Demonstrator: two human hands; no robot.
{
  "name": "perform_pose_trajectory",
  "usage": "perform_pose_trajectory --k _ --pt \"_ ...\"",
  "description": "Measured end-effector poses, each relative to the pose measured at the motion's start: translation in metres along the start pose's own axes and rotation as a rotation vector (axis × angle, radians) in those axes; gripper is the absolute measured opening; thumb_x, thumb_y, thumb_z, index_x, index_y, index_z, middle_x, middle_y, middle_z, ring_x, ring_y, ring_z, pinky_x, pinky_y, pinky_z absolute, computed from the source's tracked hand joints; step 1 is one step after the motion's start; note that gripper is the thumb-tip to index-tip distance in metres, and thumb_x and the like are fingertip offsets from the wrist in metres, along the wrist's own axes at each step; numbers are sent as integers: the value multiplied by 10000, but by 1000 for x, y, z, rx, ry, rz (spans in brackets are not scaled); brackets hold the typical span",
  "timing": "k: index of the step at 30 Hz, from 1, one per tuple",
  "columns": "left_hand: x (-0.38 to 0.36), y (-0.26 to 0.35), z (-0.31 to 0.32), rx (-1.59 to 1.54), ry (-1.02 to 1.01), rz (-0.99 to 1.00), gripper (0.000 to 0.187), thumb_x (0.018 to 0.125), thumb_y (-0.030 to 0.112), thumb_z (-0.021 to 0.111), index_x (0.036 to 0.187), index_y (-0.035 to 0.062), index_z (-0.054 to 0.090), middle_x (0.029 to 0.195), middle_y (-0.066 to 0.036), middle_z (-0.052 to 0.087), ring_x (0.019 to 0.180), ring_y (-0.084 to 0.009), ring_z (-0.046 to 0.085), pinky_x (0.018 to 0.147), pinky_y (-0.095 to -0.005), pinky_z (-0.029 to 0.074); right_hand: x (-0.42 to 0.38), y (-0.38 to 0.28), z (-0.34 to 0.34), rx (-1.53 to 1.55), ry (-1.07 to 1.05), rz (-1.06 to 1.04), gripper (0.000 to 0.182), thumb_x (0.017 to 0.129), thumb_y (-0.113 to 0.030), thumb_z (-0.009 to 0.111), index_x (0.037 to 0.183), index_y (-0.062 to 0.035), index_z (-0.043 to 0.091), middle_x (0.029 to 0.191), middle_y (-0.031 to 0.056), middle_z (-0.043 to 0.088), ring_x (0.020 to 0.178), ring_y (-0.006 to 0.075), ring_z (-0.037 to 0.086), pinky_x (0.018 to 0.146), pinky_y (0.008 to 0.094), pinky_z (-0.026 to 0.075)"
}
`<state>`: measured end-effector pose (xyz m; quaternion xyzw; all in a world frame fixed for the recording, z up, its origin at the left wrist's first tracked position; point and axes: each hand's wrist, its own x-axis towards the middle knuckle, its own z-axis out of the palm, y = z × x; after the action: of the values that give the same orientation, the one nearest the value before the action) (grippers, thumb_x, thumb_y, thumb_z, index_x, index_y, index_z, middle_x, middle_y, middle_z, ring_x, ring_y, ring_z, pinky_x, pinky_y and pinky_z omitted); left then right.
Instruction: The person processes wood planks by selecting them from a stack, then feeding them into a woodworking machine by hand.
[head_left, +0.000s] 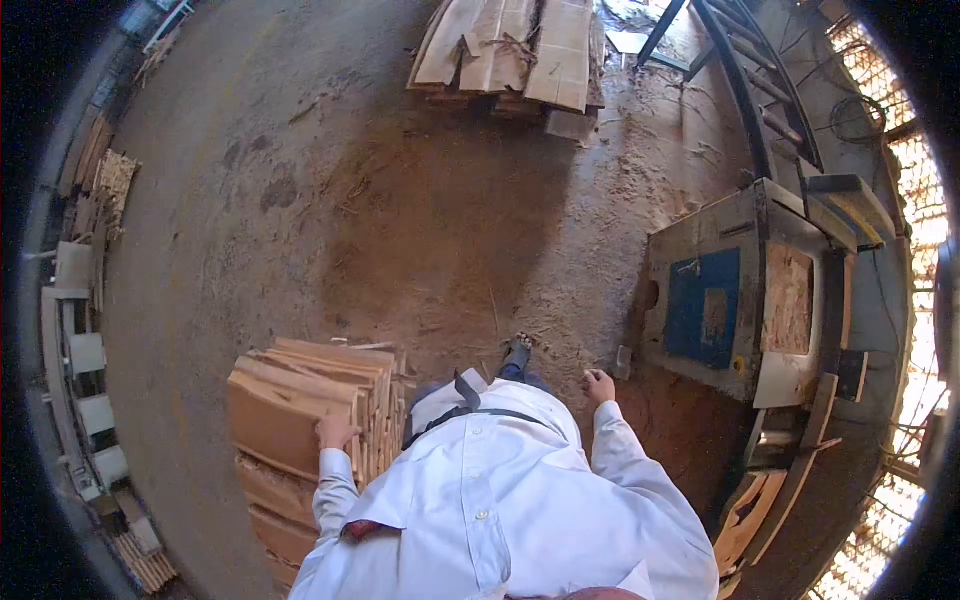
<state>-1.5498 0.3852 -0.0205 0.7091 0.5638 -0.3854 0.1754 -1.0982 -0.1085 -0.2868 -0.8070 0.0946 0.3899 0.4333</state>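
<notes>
My left hand [337, 431] is at the top of a stack of sawn wooden boards [282, 425], with its thumb apart from the fingers. It seems to be beside or lightly touching the boards, and I see nothing held in it. Out to my right, my right hand [599, 386] hangs in the air over the floor with its fingers curled in. Nothing shows in it. The nearest thing to it is a small pale piece [623, 362] on the ground. One foot [517, 352] points forward below my body.
Ahead lies a pile of wide planks [520, 50]. A boxy machine cabinet [705, 300] with a blue panel stands at the right, a dark metal frame [745, 90] behind it. Leaning boards [790, 480] are lower right. Metal framework [80, 400] and wood line the left edge.
</notes>
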Motion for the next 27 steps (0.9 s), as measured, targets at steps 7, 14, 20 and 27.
perform_pose_trajectory --k 7,14,20,27 --pt "1 136 -44 -291 426 179 483 801 365 764 1104 -1 678 1095 -240 706 1034 -416 672 908 -499 521 42 -88 -3 -639 -61 -64 367 926 -302 714 1129 4 728 1058 159 757 974 273 715 864 385 545" --pt "127 196 -7 -381 78 347 406 855 372 710 1090 41 712 1065 -232 713 1017 -410 673 876 -484 532 115 -237 36 -369 -202 -27 379 955 -308 693 1163 8 700 994 122 754 816 181 723 671 338 553" --pt "240 249 -62 -415 -99 416 399 926 417 622 913 41 756 1012 -194 733 941 -369 702 794 -446 556 245 -313 44 -140 -98 37 292 966 -262 699 1101 -3 704 913 76 723 713 171 673 620 328 531" --pt "378 311 -198 -398 196 501 476 898 470 669 883 2 748 801 -145 736 697 -233 709 671 -376 559 317 -472 56 -236 -72 13 358 943 -300 712 1113 15 713 923 119 758 755 187 714 652 333 556"
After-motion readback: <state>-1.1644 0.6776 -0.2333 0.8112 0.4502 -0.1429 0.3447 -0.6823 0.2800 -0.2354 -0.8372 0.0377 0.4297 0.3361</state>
